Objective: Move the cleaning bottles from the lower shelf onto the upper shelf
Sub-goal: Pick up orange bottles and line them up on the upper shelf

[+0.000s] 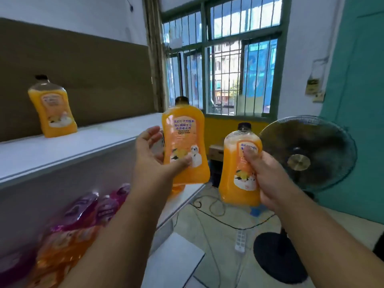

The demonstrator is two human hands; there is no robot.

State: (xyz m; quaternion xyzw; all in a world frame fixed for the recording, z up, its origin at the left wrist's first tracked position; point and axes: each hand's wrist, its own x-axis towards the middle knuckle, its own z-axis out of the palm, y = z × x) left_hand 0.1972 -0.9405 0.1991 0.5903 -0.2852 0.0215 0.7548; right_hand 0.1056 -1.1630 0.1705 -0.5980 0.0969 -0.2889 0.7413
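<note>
Meanwhile both hands (154,151) (262,175) grip orange bottles (185,146) (239,171) (upright) past upper shelf (62,150) edge.

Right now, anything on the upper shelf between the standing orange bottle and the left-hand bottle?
Head view: bare white upper shelf between the standing bottle and the bottle gripped by the left hand.

A dark standing fan (307,154) stands below and right of the barred window (224,59), with black cables (218,213) and a white power strip (241,241) on the floor beside its round base (278,256).
</note>
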